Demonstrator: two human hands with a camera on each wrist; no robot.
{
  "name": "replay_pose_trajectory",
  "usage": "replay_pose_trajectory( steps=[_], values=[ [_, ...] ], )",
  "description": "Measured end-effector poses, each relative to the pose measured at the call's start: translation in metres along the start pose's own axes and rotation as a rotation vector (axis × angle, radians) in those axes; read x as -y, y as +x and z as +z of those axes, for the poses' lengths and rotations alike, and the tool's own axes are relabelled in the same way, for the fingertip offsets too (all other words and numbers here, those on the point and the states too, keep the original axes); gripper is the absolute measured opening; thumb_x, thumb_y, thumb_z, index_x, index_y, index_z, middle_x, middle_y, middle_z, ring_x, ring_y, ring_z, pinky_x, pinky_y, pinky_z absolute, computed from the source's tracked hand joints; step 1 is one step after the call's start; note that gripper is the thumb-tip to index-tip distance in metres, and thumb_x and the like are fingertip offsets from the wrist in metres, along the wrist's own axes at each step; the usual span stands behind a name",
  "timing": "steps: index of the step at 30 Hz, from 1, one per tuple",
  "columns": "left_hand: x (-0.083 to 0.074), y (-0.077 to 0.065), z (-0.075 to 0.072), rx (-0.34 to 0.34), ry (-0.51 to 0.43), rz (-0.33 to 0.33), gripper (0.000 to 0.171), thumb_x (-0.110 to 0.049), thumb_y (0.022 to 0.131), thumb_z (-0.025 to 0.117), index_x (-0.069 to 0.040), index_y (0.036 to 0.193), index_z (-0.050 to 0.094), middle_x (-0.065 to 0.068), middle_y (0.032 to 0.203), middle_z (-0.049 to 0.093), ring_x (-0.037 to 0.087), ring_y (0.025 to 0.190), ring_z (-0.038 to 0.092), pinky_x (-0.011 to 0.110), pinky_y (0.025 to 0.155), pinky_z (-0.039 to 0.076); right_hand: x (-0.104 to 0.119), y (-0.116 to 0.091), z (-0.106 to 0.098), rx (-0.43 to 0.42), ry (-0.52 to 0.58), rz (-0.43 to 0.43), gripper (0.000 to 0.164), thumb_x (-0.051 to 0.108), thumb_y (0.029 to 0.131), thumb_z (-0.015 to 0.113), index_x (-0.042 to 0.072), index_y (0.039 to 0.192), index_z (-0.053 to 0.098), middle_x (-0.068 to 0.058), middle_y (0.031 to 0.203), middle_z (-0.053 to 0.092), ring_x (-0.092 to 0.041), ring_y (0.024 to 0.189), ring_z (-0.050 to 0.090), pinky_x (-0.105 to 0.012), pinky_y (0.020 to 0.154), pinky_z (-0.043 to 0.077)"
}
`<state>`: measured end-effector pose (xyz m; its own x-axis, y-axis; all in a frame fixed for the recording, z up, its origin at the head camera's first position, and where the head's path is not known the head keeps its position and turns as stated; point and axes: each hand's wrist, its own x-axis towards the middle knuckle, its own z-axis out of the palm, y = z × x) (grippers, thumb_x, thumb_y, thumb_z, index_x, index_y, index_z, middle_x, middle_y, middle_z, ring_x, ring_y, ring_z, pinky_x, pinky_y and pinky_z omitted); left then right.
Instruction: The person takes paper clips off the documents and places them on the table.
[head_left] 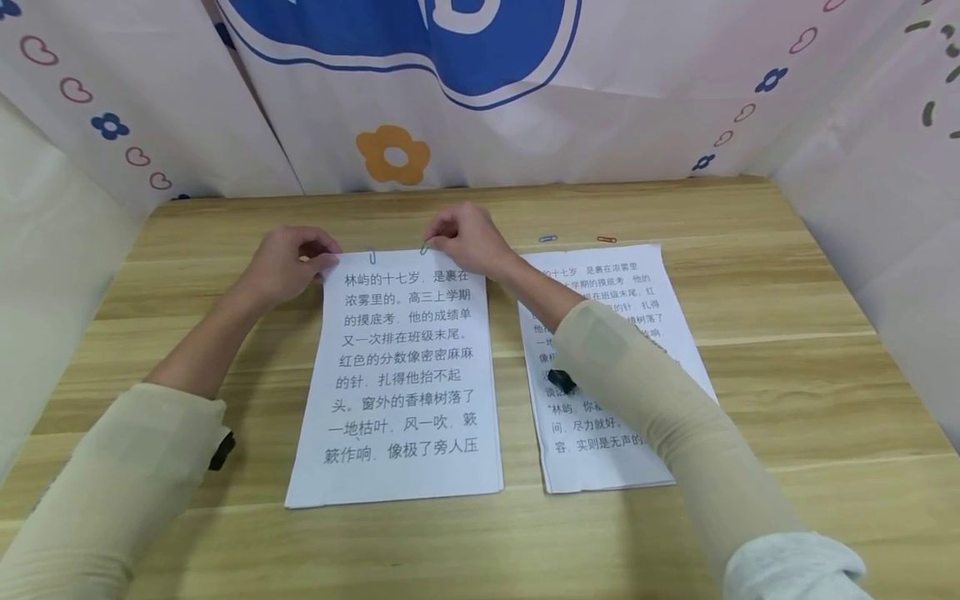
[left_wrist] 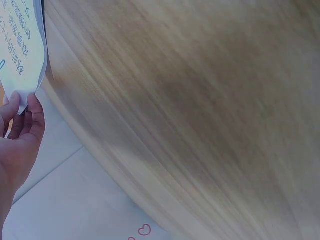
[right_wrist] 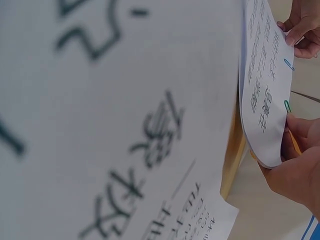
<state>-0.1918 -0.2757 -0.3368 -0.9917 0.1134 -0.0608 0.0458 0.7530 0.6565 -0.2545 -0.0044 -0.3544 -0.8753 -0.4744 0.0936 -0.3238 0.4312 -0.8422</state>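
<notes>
A stack of printed sheets lies at the middle left of the table in the head view. At its top left corner, my left hand pinches the paper between thumb and fingers; the left wrist view also shows the pinched corner. My right hand is at the top edge, pinching a green paper clip that sits on that edge. Between the hands, a blue paper clip is fixed on the same edge. Both clips show in the right wrist view, the green clip right at my fingertips.
A second printed stack lies to the right, partly covered by my right forearm. Behind its top edge lie a loose blue paper clip and a red paper clip. A printed white cloth hangs along the table's back edge.
</notes>
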Motion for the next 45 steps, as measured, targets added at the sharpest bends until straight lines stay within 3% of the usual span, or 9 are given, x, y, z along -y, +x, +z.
replay_pose_trajectory(
  steps=[19,45],
  values=[
    [0.0021,0.0016,0.0021,-0.006,-0.008,0.003,0.015,0.006,0.102,0.057,0.01,0.113,0.066,0.028,0.109,0.064,0.033,0.091,0.06,0.023,0.064,0.055,0.0015,-0.0017,0.0006,-0.031,0.042,0.039,0.006,0.002,0.098,0.069,0.002,0.099,0.076,-0.009,0.096,0.074,-0.019,0.087,0.068,-0.024,0.08,0.053],
    [0.0044,0.0011,0.0051,-0.009,-0.015,0.005,0.014,0.003,0.103,0.058,0.008,0.113,0.066,0.026,0.108,0.064,0.032,0.09,0.06,0.022,0.063,0.051,-0.0035,0.0038,-0.0013,-0.054,0.128,0.068,0.012,-0.001,0.097,0.069,-0.005,0.107,0.074,-0.014,0.096,0.073,-0.019,0.084,0.067,-0.023,0.073,0.054]
  ],
)
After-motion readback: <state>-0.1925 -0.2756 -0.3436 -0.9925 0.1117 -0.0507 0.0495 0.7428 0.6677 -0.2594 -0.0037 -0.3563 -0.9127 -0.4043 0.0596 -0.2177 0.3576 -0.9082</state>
